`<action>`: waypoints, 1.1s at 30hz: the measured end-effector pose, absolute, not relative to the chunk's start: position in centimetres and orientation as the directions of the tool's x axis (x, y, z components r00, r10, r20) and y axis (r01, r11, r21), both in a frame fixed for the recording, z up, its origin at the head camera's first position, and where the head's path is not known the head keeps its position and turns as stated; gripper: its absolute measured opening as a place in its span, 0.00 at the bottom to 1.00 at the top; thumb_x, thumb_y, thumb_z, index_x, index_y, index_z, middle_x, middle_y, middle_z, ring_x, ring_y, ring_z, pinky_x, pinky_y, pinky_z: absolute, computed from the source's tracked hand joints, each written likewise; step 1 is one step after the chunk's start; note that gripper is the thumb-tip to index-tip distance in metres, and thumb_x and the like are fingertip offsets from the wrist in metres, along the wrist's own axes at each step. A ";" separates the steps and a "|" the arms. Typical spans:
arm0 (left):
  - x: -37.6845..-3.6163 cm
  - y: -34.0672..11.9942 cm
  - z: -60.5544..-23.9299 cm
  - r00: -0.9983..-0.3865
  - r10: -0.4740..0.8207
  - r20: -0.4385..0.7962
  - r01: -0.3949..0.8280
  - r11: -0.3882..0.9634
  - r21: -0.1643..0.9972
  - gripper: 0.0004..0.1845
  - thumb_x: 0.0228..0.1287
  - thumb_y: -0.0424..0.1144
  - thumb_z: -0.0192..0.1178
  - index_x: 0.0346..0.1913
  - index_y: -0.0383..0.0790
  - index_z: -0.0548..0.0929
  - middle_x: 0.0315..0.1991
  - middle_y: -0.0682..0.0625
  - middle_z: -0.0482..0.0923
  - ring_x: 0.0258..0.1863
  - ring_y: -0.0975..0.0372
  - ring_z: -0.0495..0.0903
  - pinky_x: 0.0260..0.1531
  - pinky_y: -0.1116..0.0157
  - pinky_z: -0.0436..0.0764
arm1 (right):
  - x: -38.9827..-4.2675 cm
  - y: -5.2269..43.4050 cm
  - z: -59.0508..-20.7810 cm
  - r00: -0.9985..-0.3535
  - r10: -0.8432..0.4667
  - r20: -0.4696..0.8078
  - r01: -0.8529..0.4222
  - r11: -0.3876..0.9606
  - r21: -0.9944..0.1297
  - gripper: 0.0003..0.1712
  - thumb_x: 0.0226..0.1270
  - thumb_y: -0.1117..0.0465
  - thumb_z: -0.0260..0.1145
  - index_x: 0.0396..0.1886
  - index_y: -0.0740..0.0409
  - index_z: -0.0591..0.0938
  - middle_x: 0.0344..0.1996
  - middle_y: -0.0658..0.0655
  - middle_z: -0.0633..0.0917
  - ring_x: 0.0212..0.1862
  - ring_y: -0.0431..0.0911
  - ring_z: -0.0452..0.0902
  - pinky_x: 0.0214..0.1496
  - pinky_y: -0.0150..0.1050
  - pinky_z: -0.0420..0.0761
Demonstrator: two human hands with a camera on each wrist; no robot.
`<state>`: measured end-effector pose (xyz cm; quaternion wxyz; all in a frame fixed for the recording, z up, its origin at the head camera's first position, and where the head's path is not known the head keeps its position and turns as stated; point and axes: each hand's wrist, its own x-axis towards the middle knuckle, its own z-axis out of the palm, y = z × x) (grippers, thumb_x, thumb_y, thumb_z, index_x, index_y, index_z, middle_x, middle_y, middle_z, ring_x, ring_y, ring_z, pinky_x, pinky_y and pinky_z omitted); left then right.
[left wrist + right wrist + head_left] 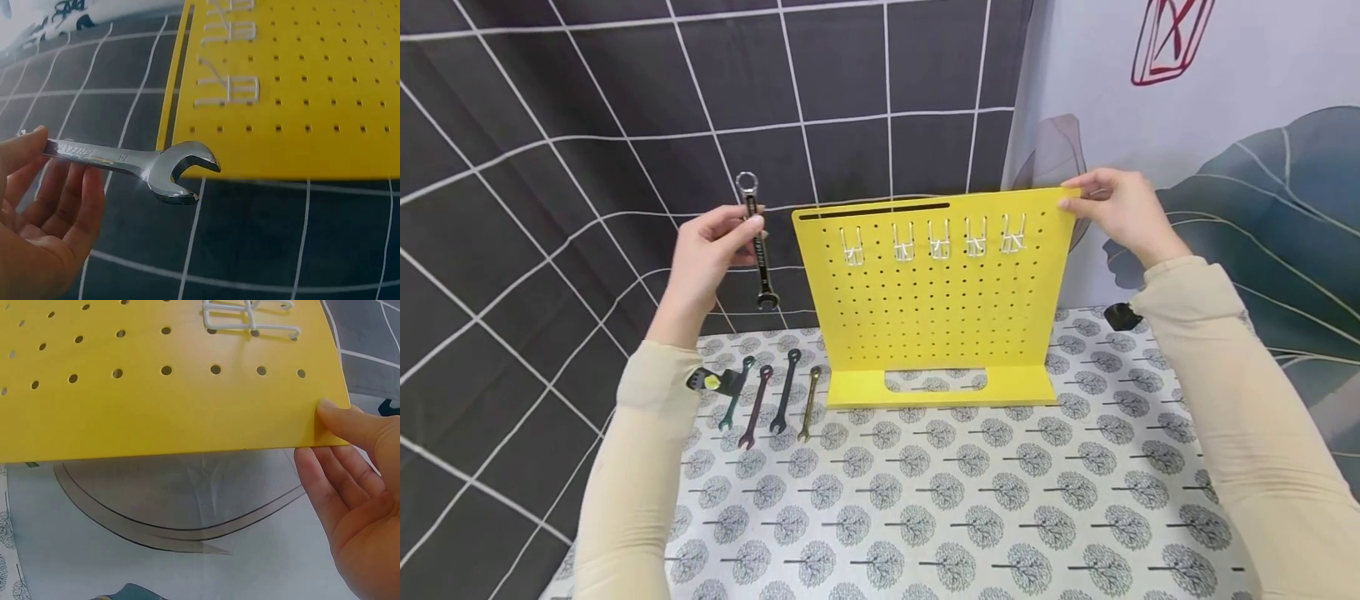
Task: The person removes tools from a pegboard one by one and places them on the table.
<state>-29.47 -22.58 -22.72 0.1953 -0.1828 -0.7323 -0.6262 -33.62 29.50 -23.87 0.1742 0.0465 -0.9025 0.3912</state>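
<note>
In my left hand (711,250) a silver combination wrench (760,258) is pinched between thumb and fingers, raised left of the yellow pegboard (932,308). Its ring end points up and its open end down in the head view; the left wrist view shows the shiny open jaw (178,172) close up. At the board's upper right corner, my right hand (1123,208) grips the edge, thumb on the front face and fingers behind. Several white wire hooks (940,242) hang in a row near the top of the board.
Left of the board's base lie several wrenches: a green one (737,393), a reddish one (756,408), a black one (786,392) and a brass-coloured one (809,404). The tree-patterned tablecloth (925,492) spreads in front. Behind hangs a dark gridded curtain (842,75).
</note>
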 end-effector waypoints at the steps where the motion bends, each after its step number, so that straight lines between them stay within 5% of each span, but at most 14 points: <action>1: -29.4 -23.2 -22.9 -0.856 0.008 0.517 0.513 0.143 0.847 0.10 0.66 0.35 0.68 0.49 0.39 0.89 0.31 0.54 0.86 0.27 0.65 0.79 0.29 0.72 0.85 | -33.6 29.5 -23.9 -0.935 0.055 0.352 -0.219 0.691 -0.689 0.29 0.68 0.46 0.69 0.65 0.54 0.80 0.50 0.55 0.84 0.50 0.43 0.78 0.53 0.39 0.74; 26: -29.8 -35.0 -30.4 -0.932 -0.272 0.242 0.219 0.111 0.969 0.04 0.68 0.39 0.67 0.43 0.49 0.86 0.29 0.60 0.83 0.26 0.69 0.75 0.21 0.76 0.81 | -34.0 29.6 -24.0 -0.926 0.055 0.373 -0.241 0.676 -0.697 0.28 0.68 0.50 0.70 0.65 0.53 0.80 0.47 0.52 0.83 0.49 0.39 0.76 0.48 0.31 0.72; 33: -30.3 -37.1 -33.5 -0.939 -0.288 0.191 0.125 0.230 0.965 0.02 0.70 0.42 0.65 0.41 0.55 0.84 0.28 0.62 0.79 0.25 0.71 0.74 0.21 0.76 0.81 | -33.9 29.6 -24.0 -0.927 0.061 0.371 -0.234 0.678 -0.697 0.28 0.68 0.49 0.70 0.64 0.54 0.80 0.48 0.52 0.83 0.50 0.40 0.77 0.47 0.30 0.73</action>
